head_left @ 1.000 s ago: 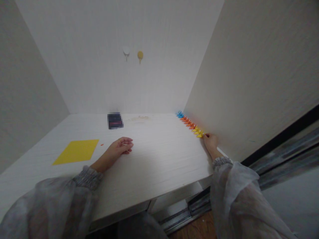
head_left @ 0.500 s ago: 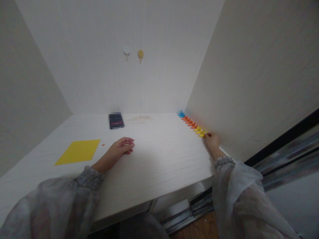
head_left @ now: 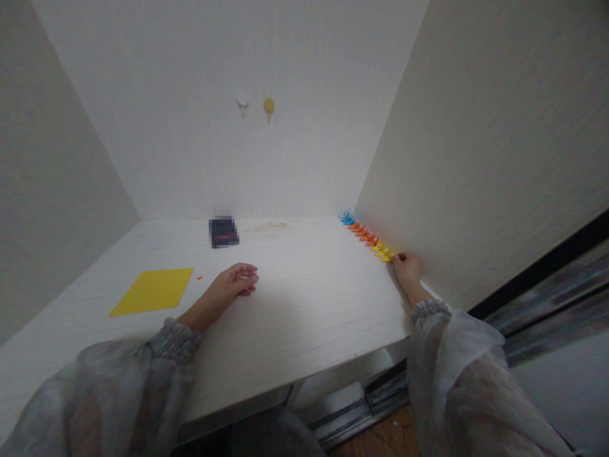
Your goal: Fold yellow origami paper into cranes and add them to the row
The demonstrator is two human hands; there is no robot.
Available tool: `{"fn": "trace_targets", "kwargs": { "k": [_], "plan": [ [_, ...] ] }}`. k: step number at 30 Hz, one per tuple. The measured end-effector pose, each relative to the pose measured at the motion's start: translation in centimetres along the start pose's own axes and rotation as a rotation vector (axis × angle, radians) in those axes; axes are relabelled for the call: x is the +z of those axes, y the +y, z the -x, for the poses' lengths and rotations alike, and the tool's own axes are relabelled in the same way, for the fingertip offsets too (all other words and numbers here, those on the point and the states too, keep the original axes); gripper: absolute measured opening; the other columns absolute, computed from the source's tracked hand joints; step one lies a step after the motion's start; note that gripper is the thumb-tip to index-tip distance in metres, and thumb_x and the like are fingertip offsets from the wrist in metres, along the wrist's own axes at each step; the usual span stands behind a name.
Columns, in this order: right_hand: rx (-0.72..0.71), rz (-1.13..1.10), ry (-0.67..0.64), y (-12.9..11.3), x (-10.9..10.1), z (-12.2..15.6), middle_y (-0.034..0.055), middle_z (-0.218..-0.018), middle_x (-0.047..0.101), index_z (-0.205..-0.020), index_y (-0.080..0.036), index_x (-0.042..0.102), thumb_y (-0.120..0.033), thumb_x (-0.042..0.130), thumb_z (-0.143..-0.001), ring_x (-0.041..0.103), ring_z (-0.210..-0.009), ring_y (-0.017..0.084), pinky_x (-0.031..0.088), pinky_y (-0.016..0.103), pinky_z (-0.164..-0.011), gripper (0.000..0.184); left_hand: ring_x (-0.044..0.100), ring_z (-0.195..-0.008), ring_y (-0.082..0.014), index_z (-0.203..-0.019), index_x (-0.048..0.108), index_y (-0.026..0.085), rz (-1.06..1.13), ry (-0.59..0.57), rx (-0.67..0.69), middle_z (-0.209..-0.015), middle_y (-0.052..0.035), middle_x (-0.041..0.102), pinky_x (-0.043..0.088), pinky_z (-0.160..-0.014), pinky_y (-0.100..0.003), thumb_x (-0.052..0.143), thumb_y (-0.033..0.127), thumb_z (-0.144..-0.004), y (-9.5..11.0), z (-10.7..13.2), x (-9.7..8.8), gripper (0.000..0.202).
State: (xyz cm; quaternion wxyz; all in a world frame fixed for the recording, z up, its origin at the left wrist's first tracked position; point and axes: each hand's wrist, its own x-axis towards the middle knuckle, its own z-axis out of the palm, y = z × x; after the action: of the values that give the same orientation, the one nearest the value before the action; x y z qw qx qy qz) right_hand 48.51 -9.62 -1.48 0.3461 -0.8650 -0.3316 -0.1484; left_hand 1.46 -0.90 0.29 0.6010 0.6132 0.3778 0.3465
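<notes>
Along the right wall runs a row of small folded paper cranes: blue cranes (head_left: 347, 218) at the far end, orange cranes (head_left: 364, 235) in the middle, yellow cranes (head_left: 380, 252) nearest me. My right hand (head_left: 408, 268) pinches the nearest yellow crane at the row's front end, its fingertips partly hiding it. My left hand (head_left: 236, 282) rests on its side on the white table, fingers loosely curled and apart, with nothing in it. To its left lies a flat square of yellow paper (head_left: 155, 292), with a tiny orange scrap (head_left: 200, 277) between them.
A dark blurred item (head_left: 223, 232) stands near the back wall. Two hooks, one white (head_left: 242, 98) and one yellow (head_left: 269, 106), are fixed on that wall. Walls close the white table (head_left: 304, 317) in at left, back and right.
The view has shifted very slightly. Both hands keep their places, the right one still at the end of the crane row.
</notes>
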Motion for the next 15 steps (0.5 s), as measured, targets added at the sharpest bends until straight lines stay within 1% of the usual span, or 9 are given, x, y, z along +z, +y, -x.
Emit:
{"fn": "trace_targets", "kwargs": {
  "k": [4, 6, 8, 11, 15],
  "plan": [
    [-0.062, -0.064, 0.095, -1.0, -0.7, 0.6, 0.0170, -0.086, 0.061, -0.093, -0.005, 0.061, -0.028, 0.044, -0.075, 0.052, -0.077, 0.022, 0.038, 0.033, -0.071, 0.033, 0.054, -0.064, -0.0108, -0.094, 0.051, 0.014, -0.006, 0.009, 0.009, -0.080, -0.0022, 0.054, 0.044, -0.059, -0.024, 0.063, 0.036, -0.063, 0.1, 0.1, 0.0, 0.039],
    [-0.125, -0.111, 0.127, -2.3, -1.0, 1.0, 0.0158, -0.090, 0.059, -0.094, -0.007, 0.059, -0.027, 0.040, -0.077, 0.050, -0.079, 0.020, 0.038, 0.033, -0.074, 0.032, 0.054, -0.065, -0.0108, -0.094, 0.051, 0.014, -0.005, 0.004, 0.025, -0.079, -0.0019, 0.054, 0.044, -0.059, -0.024, 0.063, 0.035, -0.065, 0.1, 0.1, 0.0, 0.038],
    [-0.201, -0.168, 0.119, -4.1, -1.0, 1.7, 0.0132, -0.087, 0.057, -0.089, -0.008, 0.058, -0.027, 0.040, -0.077, 0.049, -0.076, 0.019, 0.039, 0.033, -0.072, 0.029, 0.054, -0.065, -0.0105, -0.094, 0.051, 0.015, -0.006, 0.003, 0.041, -0.077, -0.0012, 0.054, 0.043, -0.060, -0.024, 0.062, 0.035, -0.066, 0.0, 0.1, 0.0, 0.036],
    [-0.325, -0.265, 0.079, -7.9, -0.3, 2.9, 0.0101, -0.084, 0.057, -0.084, -0.011, 0.058, -0.027, 0.040, -0.077, 0.049, -0.074, 0.017, 0.040, 0.031, -0.070, 0.025, 0.053, -0.063, -0.0096, -0.091, 0.051, 0.014, -0.004, 0.020, 0.051, -0.075, -0.0003, 0.053, 0.042, -0.058, -0.023, 0.062, 0.034, -0.066, 0.1, 0.2, 0.0, 0.034],
    [-0.456, -0.418, -0.003, -14.9, 1.8, 5.8, 0.0064, -0.079, 0.056, -0.080, -0.014, 0.057, -0.027, 0.040, -0.078, 0.049, -0.071, 0.016, 0.040, 0.029, -0.067, 0.021, 0.053, -0.062, -0.0097, -0.087, 0.053, 0.014, -0.003, 0.044, 0.091, -0.071, -0.0003, 0.055, 0.041, -0.058, -0.023, 0.061, 0.034, -0.068, 0.0, 0.2, -0.1, 0.029]
  ]
}}
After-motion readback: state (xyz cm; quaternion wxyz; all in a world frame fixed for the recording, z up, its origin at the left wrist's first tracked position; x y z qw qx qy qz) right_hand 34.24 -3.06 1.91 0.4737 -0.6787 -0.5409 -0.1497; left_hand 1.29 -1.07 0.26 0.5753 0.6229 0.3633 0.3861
